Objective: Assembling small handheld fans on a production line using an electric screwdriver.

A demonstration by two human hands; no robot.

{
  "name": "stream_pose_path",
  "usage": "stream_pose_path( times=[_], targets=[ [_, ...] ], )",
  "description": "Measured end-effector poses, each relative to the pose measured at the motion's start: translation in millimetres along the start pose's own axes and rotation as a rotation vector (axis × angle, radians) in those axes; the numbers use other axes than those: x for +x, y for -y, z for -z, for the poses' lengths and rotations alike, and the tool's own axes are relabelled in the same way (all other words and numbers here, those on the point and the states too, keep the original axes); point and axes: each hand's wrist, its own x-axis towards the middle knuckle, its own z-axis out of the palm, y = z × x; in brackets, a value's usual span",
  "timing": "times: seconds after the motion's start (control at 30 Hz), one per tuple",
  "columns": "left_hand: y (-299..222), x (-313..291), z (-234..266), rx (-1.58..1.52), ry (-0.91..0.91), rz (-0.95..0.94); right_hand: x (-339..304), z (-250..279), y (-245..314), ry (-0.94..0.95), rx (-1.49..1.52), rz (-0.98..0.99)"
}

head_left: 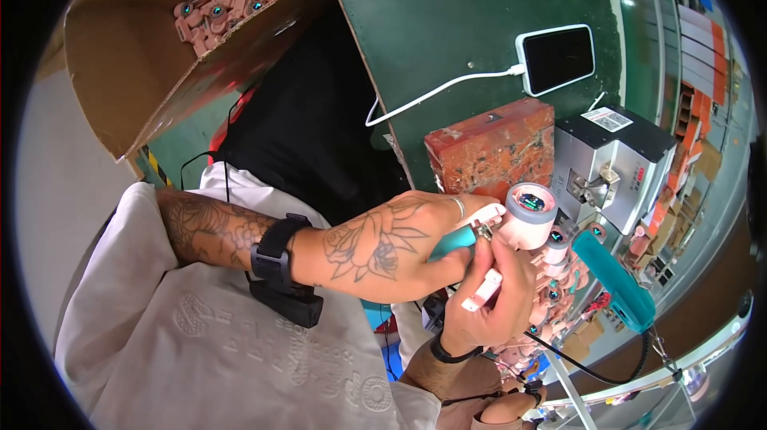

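My left hand (399, 242), tattooed and wearing a ring, comes in from the left, closed round a teal cylinder-like piece (453, 244). My right hand (507, 294) meets it from below, its fingertips pressed together at a small metal part (484, 231) by the teal piece's end. A pale pink-white piece (482, 292) with a flat end sticks out between my right fingers; the rest of it is hidden. Just beyond both fingertips is a pink round housing (529, 218) with a grey ring and a circuit board inside.
A red marbled block (495, 146) and a grey boxy machine (615, 166) stand beyond my hands. A teal powered screwdriver (613, 280) hangs at the right on a black cord. Pink housings (551, 294) crowd below it. A corded phone (557, 60) and a cardboard box (120, 70) of pink parts lie farther off.
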Motion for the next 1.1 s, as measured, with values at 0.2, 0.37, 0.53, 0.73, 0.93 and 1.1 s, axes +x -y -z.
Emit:
stream_pose_path(
  times=[0.2,0.37,0.53,0.73,0.93,1.1],
  targets=[
    [-0.9,-1.9,3.8,-0.043,0.031,0.138,0.3,0.6,-0.8,0.058,0.087,-0.02],
    [-1.2,1.8,2.4,0.047,0.025,0.134,9.0,6.6,1.6,0.074,0.053,-0.043],
    [-6.4,5.2,2.0,-0.007,0.044,0.151,12.3,3.4,2.8,0.046,0.127,-0.101],
    [-5.0,3.0,1.7,-0.052,0.054,0.183,13.4,9.7,7.4,0.104,0.173,-0.258],
    [1.4,1.8,-2.1,-0.034,0.028,0.05,4.1,18.7,3.6,0.138,0.163,-0.337],
    [4.0,0.9,-5.5,-0.039,-0.039,-0.095,7.3,15.5,5.3,0.118,0.116,-0.211]
  ],
)
